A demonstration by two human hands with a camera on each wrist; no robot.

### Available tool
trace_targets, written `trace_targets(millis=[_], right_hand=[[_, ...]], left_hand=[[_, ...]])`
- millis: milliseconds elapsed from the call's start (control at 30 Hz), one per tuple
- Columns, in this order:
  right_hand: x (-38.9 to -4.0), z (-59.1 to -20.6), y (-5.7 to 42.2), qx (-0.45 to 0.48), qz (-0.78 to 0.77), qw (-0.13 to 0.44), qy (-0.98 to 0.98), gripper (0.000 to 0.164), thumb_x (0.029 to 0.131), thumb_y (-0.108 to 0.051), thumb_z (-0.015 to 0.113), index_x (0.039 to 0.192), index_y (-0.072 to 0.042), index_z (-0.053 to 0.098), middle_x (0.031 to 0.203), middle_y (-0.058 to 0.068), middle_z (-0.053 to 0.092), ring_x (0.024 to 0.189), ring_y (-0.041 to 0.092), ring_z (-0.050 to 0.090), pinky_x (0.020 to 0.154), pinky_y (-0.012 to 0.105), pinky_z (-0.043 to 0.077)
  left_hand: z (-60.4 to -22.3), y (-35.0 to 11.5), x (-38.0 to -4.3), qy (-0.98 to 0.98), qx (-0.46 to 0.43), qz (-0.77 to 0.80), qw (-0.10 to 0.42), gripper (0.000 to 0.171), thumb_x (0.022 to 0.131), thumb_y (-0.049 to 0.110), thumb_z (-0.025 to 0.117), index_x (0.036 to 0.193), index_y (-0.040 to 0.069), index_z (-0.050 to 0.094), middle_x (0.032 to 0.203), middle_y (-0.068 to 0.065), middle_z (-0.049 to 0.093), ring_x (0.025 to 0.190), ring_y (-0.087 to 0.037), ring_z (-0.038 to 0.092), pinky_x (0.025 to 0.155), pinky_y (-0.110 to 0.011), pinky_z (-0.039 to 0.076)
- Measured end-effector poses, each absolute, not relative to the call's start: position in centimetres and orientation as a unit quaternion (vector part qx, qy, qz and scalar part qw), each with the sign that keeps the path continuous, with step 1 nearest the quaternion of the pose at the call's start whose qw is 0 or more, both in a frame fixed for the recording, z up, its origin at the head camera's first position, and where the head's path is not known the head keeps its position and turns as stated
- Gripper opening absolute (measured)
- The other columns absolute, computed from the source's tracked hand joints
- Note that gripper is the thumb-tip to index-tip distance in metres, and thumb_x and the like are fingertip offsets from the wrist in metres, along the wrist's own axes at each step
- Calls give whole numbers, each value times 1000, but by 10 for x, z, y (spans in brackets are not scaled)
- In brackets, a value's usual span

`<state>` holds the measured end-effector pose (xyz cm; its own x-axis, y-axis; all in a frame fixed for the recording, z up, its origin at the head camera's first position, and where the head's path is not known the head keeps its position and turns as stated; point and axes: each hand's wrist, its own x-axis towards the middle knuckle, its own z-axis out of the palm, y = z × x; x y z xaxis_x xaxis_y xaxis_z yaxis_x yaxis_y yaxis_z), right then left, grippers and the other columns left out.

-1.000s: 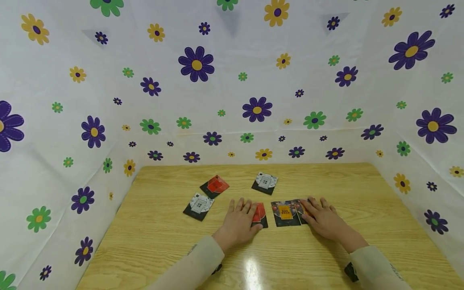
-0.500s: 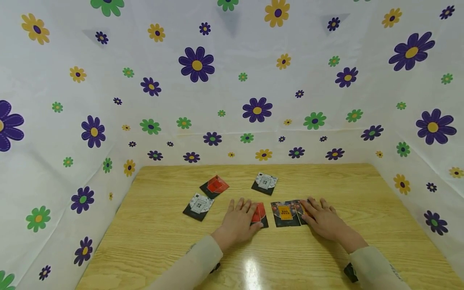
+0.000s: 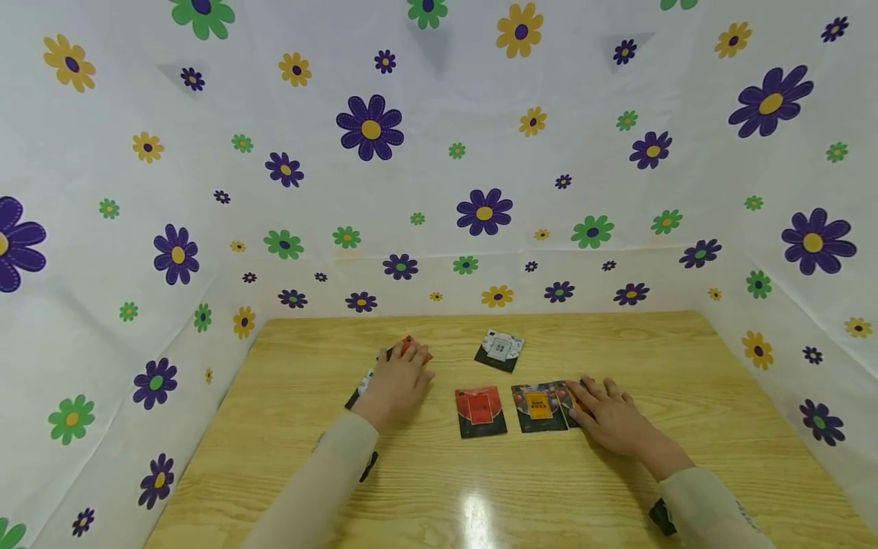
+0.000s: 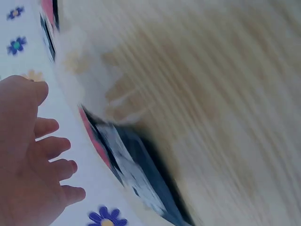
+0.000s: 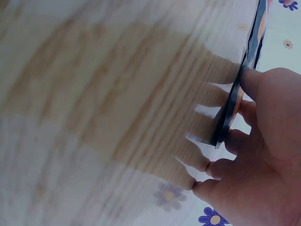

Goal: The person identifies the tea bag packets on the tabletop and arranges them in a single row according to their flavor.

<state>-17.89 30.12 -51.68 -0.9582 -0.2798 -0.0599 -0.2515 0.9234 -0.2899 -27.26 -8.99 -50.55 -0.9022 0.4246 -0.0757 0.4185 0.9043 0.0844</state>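
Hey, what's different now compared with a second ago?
The left hand has let go of the middle red-and-black packet, uncovering it, and moved left and farther back, over the back-left red-and-black packet. The right hand stays on the rightmost packet; the orange-labelled packet beside it and the grey-and-black packet at the back lie unmoved.

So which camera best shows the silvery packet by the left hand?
Left wrist: the silvery packet appears larger there, though slanted and blurred. In the head view, the left hand hides most of it; the right wrist view doesn't show it.
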Motion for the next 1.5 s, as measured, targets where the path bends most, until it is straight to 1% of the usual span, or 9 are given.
trace_targets(millis=[333, 433, 600, 767, 933, 1000, 1233, 1367, 1500], right_hand=[[-180, -518, 301, -134, -140, 61, 979, 59, 112, -35, 52, 160, -3, 44, 162, 36, 38, 144, 72, 27, 108, 85, 30], [-180, -520, 301, -134, -142, 57, 979, 58, 111, -35, 52, 159, -3, 45, 161, 36, 38, 144, 72, 27, 108, 85, 31], [-180, -519, 300, -137, -142, 48, 979, 58, 111, -34, 53, 159, -3, 45, 161, 36, 39, 143, 72, 29, 107, 85, 32], [-179, -518, 299, -138, -142, 49, 979, 58, 111, -35, 53, 159, -3, 45, 161, 35, 39, 144, 72, 29, 108, 85, 31], [-180, -518, 300, -136, -144, 48, 979, 59, 111, -36, 53, 160, -4, 45, 162, 35, 38, 144, 72, 28, 108, 85, 31], [-180, -520, 301, -136, -144, 46, 979, 59, 111, -36, 53, 160, -4, 45, 162, 35, 38, 145, 72, 27, 108, 86, 30], [-182, -523, 303, -133, -140, 47, 980, 59, 111, -37, 53, 160, -4, 45, 161, 35, 39, 144, 72, 28, 107, 86, 31], [-181, -523, 303, -132, -140, 51, 980, 58, 111, -36, 53, 160, -5, 45, 162, 35, 38, 145, 71, 28, 108, 85, 31], [-180, -521, 303, -132, -139, 52, 980, 58, 111, -36, 53, 159, -4, 46, 161, 35, 39, 144, 72, 29, 108, 85, 31]], left_hand=[[-516, -105, -290, 979, 190, 46, 61, 53, 115, 31, 40, 164, 10, 40, 169, -17, 38, 156, -46, 33, 124, -72, 26], [-515, -109, -293, 980, 189, 28, 54, 52, 113, 24, 48, 163, 13, 42, 167, -18, 42, 154, -48, 37, 122, -72, 30], [-512, -116, -298, 983, 172, 10, 68, 67, 103, 17, 67, 165, 17, 40, 167, -18, 40, 155, -48, 35, 123, -73, 29], [-512, -118, -299, 984, 158, 4, 76, 75, 100, 21, 73, 166, 20, 37, 168, -15, 41, 157, -45, 34, 123, -73, 27], [-513, -118, -299, 986, 154, 22, 59, 63, 110, 31, 58, 167, 17, 35, 165, -13, 46, 155, -44, 37, 124, -72, 26], [-515, -118, -300, 986, 157, 28, 39, 59, 111, 36, 52, 165, 15, 39, 159, -14, 54, 152, -43, 43, 124, -72, 28], [-518, -121, -305, 985, 173, -1, -18, 60, 107, 45, 58, 159, 15, 50, 132, -17, 74, 138, -40, 59, 122, -66, 35], [-517, -122, -304, 986, 168, 1, -6, 63, 106, 45, 59, 161, 16, 47, 146, -17, 65, 144, -44, 52, 123, -68, 32], [-520, -123, -305, 985, 167, 6, 41, 63, 110, 46, 51, 165, 17, 39, 164, -16, 47, 154, -47, 37, 125, -72, 24]])
